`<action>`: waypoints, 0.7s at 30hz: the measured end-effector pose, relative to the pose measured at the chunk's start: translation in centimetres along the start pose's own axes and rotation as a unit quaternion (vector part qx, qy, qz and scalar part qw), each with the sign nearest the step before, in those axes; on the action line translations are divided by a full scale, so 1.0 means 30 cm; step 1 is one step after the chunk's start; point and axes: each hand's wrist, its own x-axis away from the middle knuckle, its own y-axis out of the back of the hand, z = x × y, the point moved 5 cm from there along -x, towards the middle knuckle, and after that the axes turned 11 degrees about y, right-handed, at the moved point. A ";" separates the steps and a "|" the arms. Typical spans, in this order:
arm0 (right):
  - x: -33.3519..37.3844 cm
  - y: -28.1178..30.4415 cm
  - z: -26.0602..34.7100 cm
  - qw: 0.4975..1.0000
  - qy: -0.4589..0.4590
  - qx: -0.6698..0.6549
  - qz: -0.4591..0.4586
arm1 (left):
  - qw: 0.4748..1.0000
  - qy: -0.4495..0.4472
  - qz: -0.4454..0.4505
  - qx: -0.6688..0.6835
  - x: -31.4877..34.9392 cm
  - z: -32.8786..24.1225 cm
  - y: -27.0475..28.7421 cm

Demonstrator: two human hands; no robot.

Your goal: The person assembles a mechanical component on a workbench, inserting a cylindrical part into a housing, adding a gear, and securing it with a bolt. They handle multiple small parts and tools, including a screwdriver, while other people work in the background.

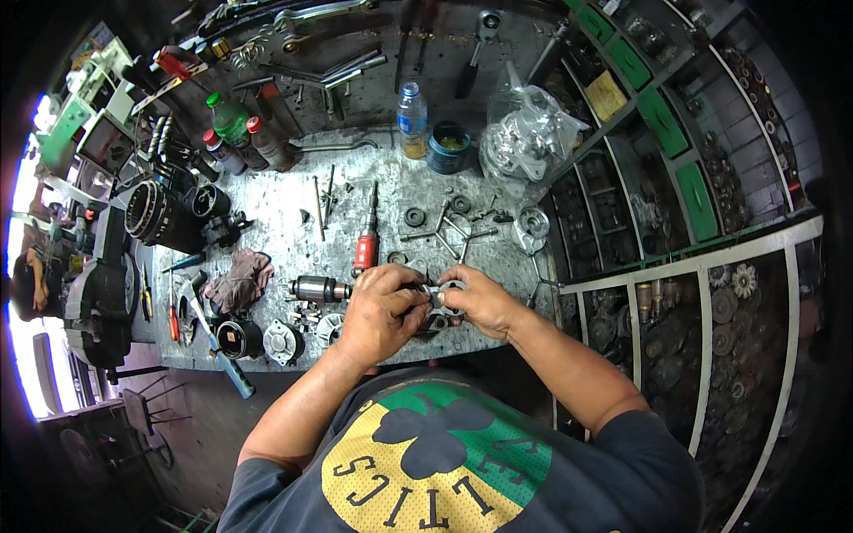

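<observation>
At the near edge of the workbench, my left hand (386, 306) and my right hand (482, 304) are closed together around a small grey metal part (451, 298). Its kind is mostly hidden by my fingers. More metal pieces (435, 324) show just under my hands. Left of my left hand lies a dark cylindrical metal part (318, 289) with a shaft end. Beyond it rests a red-handled tool (365, 251) with a long metal shank. A Y-shaped wrench (451, 233) lies just past my hands, with small dark rings (415, 216) near it.
On the left are a rag (240, 280), a blue-handled hammer (229, 364), a round metal housing (283, 343) and a large dark cylinder (155, 213). Bottles (411, 120), a blue tub (448, 149) and a plastic bag of parts (530, 133) stand at the back. Shelving (702, 258) borders the right.
</observation>
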 end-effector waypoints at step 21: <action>0.048 0.127 0.146 0.971 0.182 0.117 -0.103 | 0.964 0.119 -0.140 -0.192 0.091 0.371 0.527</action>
